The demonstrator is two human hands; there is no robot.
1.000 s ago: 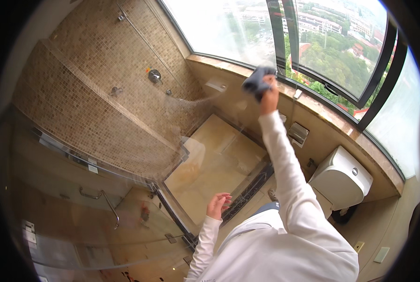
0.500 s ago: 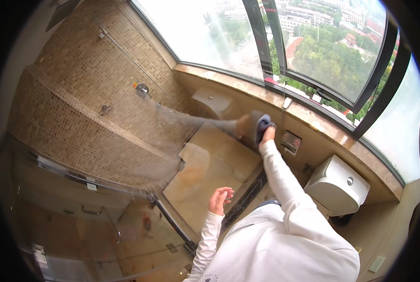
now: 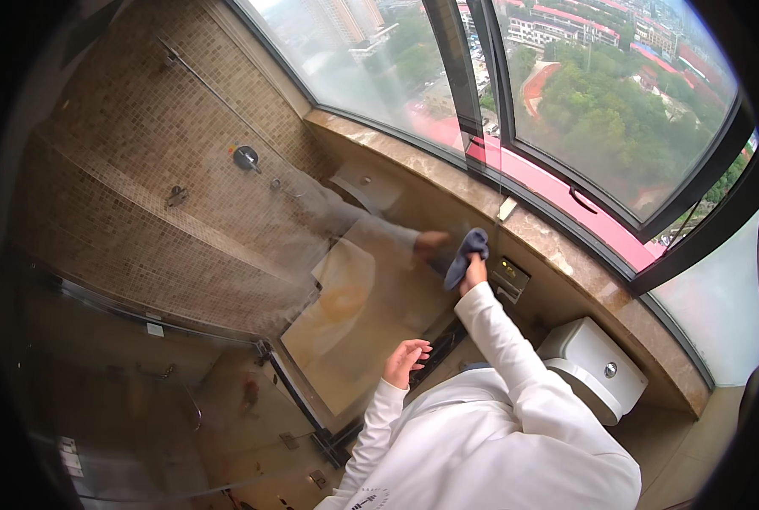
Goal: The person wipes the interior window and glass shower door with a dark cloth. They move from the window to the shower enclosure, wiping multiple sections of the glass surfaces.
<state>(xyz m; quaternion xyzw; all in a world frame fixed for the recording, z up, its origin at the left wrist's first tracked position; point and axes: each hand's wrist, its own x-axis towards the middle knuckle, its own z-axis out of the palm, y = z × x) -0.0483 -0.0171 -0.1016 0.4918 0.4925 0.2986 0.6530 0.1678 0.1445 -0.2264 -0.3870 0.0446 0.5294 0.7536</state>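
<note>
A blue-grey cloth point(image 3: 462, 262) is in my right hand point(image 3: 476, 275), my fingers closed on it with the arm stretched forward. It lies against or very close to a clear glass shower panel point(image 3: 371, 289), which carries a blurred reflection of the arm and cloth. In front of my body, my left hand point(image 3: 406, 363) is raised with nothing in it. Its fingers are loosely bent and slightly apart, away from the cloth.
Below the marble window sill point(image 3: 558, 238) stands a white toilet tank point(image 3: 596, 365) at the right. An open window point(image 3: 621, 110) rises above the sill. Mosaic tile and a shower valve point(image 3: 246, 158) lie beyond the glass. A glass door handle point(image 3: 194, 408) shows at lower left.
My right hand and the cloth sit slightly lower in view, and the cloth looks more spread out. The whole view has shifted a little. My left hand has barely moved.
</note>
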